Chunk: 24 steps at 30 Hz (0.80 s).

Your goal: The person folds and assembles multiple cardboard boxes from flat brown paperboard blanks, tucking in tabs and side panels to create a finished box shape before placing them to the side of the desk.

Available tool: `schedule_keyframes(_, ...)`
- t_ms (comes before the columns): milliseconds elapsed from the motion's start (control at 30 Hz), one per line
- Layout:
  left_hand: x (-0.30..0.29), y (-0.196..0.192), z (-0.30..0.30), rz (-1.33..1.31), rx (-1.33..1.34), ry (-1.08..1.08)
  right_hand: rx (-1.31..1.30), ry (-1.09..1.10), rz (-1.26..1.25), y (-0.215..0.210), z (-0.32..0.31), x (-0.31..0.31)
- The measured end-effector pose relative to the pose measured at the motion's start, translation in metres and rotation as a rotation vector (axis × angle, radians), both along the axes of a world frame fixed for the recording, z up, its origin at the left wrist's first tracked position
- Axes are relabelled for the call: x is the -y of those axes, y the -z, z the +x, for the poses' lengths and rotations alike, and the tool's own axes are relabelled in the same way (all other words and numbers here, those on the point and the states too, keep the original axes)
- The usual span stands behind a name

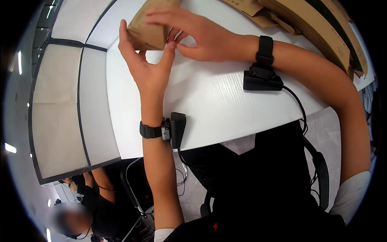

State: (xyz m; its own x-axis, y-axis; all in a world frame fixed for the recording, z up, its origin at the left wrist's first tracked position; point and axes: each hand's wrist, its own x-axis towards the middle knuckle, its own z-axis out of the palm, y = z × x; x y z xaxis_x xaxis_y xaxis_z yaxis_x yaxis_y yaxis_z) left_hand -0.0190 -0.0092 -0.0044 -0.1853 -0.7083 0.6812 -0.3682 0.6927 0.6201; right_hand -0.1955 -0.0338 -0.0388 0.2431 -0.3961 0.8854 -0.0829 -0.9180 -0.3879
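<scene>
Evidently, everything is centred on the brown, creased paper packet (147, 37), by which both hands are met near its near end. Its long axis is slanted, with the folded near end pointed toward the person and slightly left, and the far end cut off by the upper edge of the view. From the bare left hand (150, 74), the packet is found straight ahead, its near end framed between a widely spread thumb and forefinger: the forefinger is raised along the packet's left side, while the thumb tip is brought to its near right corner. The bare right hand (209, 38) is placed to the packet's right, its fingers reached across over the upper face, half bent and loosely parted, and its thumb curled in just beside the left thumb. Neither hand can be called clearly nearer. Whether the packet is gripped by either set of fingers, or only touched, cannot be told, since the contact is partly hidden. Beneath the packet, the glossy white table (213, 109) is seen; well to its right, long flattened brown cardboard pieces (316, 34) are gathered.
</scene>
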Motion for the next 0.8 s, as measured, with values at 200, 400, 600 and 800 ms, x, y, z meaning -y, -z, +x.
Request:
schedule_keyframes(200, 0.011, 0.003, 0.014, -0.094, 0.127, -0.230, -0.200, -0.013, 0.308, -0.007, 0.002, -0.009)
schedule_keyframes(400, -0.043, -0.032, 0.057, -0.137, -0.366, -0.342, -0.146, 0.044, 0.403, 0.013, 0.000, 0.003)
schedule_keyframes(600, -0.205, -0.085, 0.133, -0.878, -0.343, -0.405, -0.298, 0.057, 0.419, 0.004, -0.011, -0.004)
schedule_keyframes(800, -0.294, -0.086, 0.240, -0.980, -0.067, -1.455, -0.361, 0.073, 0.385, 0.004, -0.016, -0.002)
